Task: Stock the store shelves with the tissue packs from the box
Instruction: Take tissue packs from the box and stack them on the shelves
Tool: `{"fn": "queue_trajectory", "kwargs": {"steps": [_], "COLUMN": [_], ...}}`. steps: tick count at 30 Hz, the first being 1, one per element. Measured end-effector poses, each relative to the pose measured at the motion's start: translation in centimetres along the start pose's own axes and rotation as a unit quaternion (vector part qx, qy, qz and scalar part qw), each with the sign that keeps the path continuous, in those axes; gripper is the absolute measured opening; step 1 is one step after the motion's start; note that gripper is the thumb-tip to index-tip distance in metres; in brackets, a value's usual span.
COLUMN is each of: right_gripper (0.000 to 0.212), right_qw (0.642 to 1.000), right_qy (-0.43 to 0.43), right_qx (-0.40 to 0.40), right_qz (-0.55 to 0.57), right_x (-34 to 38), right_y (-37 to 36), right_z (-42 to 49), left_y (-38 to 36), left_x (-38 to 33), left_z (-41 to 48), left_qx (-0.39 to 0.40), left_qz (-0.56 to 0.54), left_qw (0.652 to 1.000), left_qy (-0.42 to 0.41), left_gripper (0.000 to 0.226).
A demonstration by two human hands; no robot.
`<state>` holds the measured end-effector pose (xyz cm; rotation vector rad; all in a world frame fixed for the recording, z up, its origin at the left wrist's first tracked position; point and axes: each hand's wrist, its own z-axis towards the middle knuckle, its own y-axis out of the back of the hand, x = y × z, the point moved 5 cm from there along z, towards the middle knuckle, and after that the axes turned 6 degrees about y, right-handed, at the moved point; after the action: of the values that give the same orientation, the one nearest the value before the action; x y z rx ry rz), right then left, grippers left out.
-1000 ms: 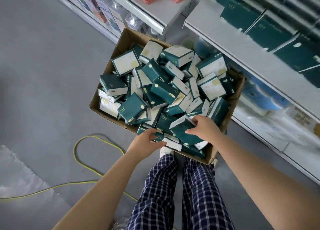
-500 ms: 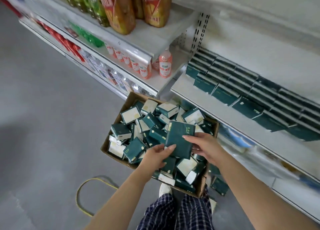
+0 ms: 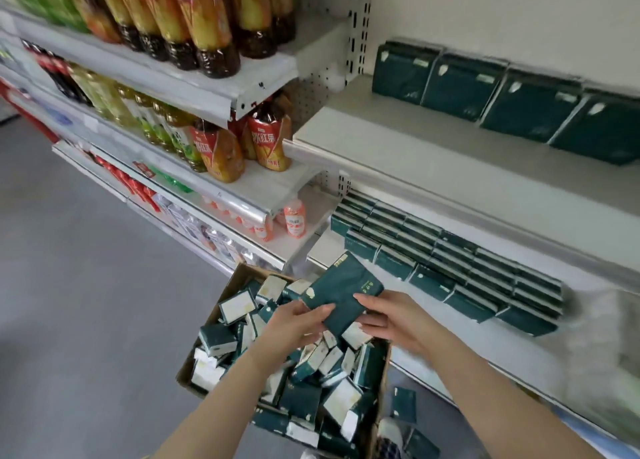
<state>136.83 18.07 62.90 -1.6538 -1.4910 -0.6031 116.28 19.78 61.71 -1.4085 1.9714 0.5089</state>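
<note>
- Grey floor and white store shelving fill the view; drink bottles are ranged in the left bay, and dark green tissue goods in the right bay.
- One tissue pack is held in the air above the far end of the box, near the front edge of the lower shelf, tilted with a corner raised toward the shelving.
- The pack is gripped from both sides: its lower left face is covered by the fingers of the left hand, and its lower right edge is pinched by the right hand.
- The box is set on the floor against the shelf foot and is heaped with loose packs lying at all angles; a stray pack is seen on the floor just beside it.
- Flat stocked rows are laid along the lower shelf, while upright packs are lined at the back of the upper shelf, with bare board left in front of them.
- The step in hand is judged to be the carry from box to shelf; which shelf is meant cannot be told.
- The pack is best squared between the hands before it is set down, so that its printed face is matched to its neighbours.
- Since the wrap looks soft, light pressure at the edges is advised, so that the corners are not crushed.
- It should be butted flush against the end of a row, and the front packs should not be nudged out of line as the hands are drawn away.
</note>
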Motion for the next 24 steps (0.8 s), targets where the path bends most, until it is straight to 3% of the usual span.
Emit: {"fn": "queue_trajectory", "kwargs": {"steps": [6, 10, 13, 19, 22, 24], "right_gripper": [0.068, 0.046, 0.028, 0.033, 0.027, 0.026], "right_qw": [0.995, 0.984, 0.969, 0.940, 0.919, 0.909], "right_qy": [0.056, 0.103, 0.159, 0.261, 0.300, 0.310], "right_qx": [-0.027, -0.020, -0.051, -0.147, -0.196, -0.225], "right_qz": [-0.084, -0.146, -0.183, -0.162, -0.165, -0.165], "right_x": [7.0, 11.5, 15.4, 22.0, 24.2, 24.9], "right_y": [4.7, 6.3, 8.6, 15.4, 20.2, 23.6], "right_z": [-2.7, -4.7, -6.6, -12.3, -15.7, -17.9], "left_y": [-0.7, -3.2, -6.2, -14.1, -19.8, -24.1], "left_x": [-7.9, -13.3, -17.6, -25.6, -28.4, -29.8], "left_z": [-1.1, -2.8, -3.8, -3.6, -2.7, -1.9], "left_qx": [0.035, 0.057, 0.058, -0.051, -0.036, -0.017], "left_qz": [0.135, 0.232, 0.232, 0.157, 0.178, 0.213], "left_qw": [0.988, 0.965, 0.958, 0.953, 0.934, 0.919], "left_qy": [-0.064, -0.111, -0.159, -0.255, -0.307, -0.330], "left_gripper": [0.071, 0.058, 0.042, 0.043, 0.053, 0.045]}}
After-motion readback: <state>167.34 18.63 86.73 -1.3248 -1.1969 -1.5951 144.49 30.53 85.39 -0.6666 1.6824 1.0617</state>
